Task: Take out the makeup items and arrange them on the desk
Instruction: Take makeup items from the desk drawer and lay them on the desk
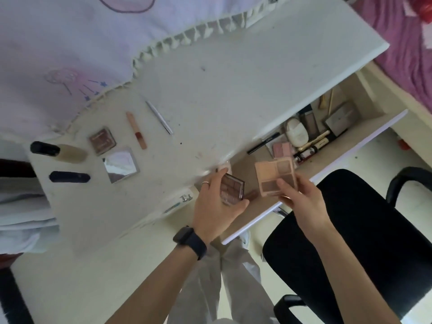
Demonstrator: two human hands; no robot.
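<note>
Though seen aslant, spans nine to two o'clock as a white desk (pixel 233 78). Draped over its ten o'clock end, a pale fringed cloth (pixel 58 43). At five o'clock, a black chair (pixel 362 230). Pulled out from the desk toward three o'clock, a drawer (pixel 244 167), crowded at its far end with makeup: white case (pixel 295 133), black pen (pixel 264 142), pink blush (pixel 281 148), grey box (pixel 341 120).

Near centre, over the drawer's near end, both hands. Left hand (pixel 215 206), watch (pixel 190 242) on the wrist, curled round a brown palette (pixel 231 188), thumb at the lower edge and fingers over the top, right at the desk's rim. Right hand (pixel 301 199), at three o'clock of the left, pinches a peach palette (pixel 273 176) by its lower corner, thumb on its face, tilted above the drawer. Palettes close but apart.

Laid out on the desk toward nine o'clock, well apart from the hands: beige bottle (pixel 60 152) on its side, dark tube (pixel 69 177) at six o'clock of it, mirror (pixel 121 163), small palette (pixel 102 140) at eleven o'clock of the mirror, lip tube (pixel 136 129), thin pencil (pixel 159 116) farthest toward twelve.

Smallest, a ring (pixel 205 182) on a left finger.
</note>
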